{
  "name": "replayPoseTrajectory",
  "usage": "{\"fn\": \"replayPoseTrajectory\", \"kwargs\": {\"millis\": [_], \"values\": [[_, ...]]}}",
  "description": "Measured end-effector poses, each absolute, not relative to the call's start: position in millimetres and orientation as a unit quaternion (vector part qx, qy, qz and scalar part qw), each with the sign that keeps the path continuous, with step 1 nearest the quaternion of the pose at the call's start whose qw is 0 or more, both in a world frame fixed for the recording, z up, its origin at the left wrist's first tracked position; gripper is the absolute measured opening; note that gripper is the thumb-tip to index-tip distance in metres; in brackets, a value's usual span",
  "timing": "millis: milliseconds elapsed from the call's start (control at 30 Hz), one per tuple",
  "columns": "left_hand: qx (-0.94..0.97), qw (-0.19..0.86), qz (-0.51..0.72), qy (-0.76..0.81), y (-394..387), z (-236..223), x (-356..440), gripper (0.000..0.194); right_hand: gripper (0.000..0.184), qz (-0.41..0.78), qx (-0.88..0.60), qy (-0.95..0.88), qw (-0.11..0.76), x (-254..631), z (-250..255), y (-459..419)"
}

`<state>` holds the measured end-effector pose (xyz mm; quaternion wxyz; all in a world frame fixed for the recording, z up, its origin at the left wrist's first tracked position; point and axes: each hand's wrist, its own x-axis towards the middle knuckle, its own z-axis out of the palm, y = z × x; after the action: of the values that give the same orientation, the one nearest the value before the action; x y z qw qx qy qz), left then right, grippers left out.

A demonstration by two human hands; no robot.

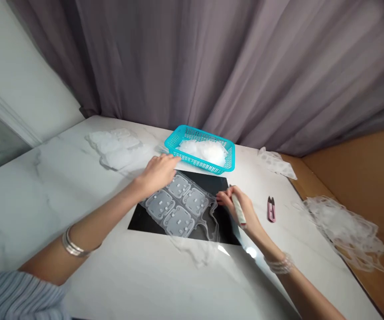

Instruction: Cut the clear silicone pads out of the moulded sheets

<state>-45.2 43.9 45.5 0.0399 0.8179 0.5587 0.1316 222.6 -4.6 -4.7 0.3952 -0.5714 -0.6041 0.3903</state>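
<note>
A clear moulded plastic sheet lies on a black mat, with several rounded pads dotted with small white studs. My left hand rests flat, fingers spread, at the sheet's far edge, just in front of a teal plastic basket holding clear plastic pieces. My right hand grips a cream pen-shaped tool beside the sheet's torn right edge. Its tip is hidden behind my fingers, so I cannot tell what it touches.
Pink thread snips lie on the marble-patterned table right of the mat. A stack of clear plastic pieces sits at far left, with plastic scraps spilling onto brown cardboard at right. A grey curtain hangs behind.
</note>
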Motion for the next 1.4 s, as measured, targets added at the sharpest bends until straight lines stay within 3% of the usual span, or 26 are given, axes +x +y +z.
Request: {"fn": "replayPoseTrajectory", "kwargs": {"millis": [100, 167, 300, 400, 567, 733, 1067, 1400], "values": [[0.869, 0.039, 0.106, 0.481, 7.2, 16.9, -33.3, 0.029, 0.045, 0.290, -0.609, -0.619, 0.403, 237.5, -11.3, -7.1], [0.905, 0.014, 0.098, 0.414, -19.0, 0.2, -31.6, 0.029, 0.051, 0.296, -0.598, -0.626, 0.404, 236.2, -5.1, -15.1], [0.918, -0.049, 0.106, 0.378, -52.8, -23.9, -29.2, 0.034, 0.047, 0.425, -0.555, -0.607, 0.378, 211.1, 8.4, -23.8], [0.911, -0.059, 0.108, 0.394, -60.5, -30.1, -25.7, 0.035, 0.030, 0.534, -0.511, -0.566, 0.365, 193.8, 6.9, -22.8], [0.907, -0.063, 0.095, 0.405, -64.5, -28.1, -26.1, 0.035, 0.026, 0.594, -0.515, -0.517, 0.338, 191.3, -7.2, -22.4], [0.912, -0.061, 0.084, 0.397, -69.9, -26.4, -30.5, 0.036, 0.028, 0.518, -0.528, -0.574, 0.350, 187.5, -16.6, -25.9], [0.917, -0.057, 0.096, 0.384, -74.4, -30.3, -34.4, 0.040, 0.014, 0.323, -0.467, -0.780, 0.262, 174.2, -18.0, -39.2], [0.916, -0.058, 0.091, 0.385, -75.1, -29.1, -33.3, 0.039, 0.014, 0.242, -0.424, -0.836, 0.251, 168.7, -20.0, -39.1]]}}
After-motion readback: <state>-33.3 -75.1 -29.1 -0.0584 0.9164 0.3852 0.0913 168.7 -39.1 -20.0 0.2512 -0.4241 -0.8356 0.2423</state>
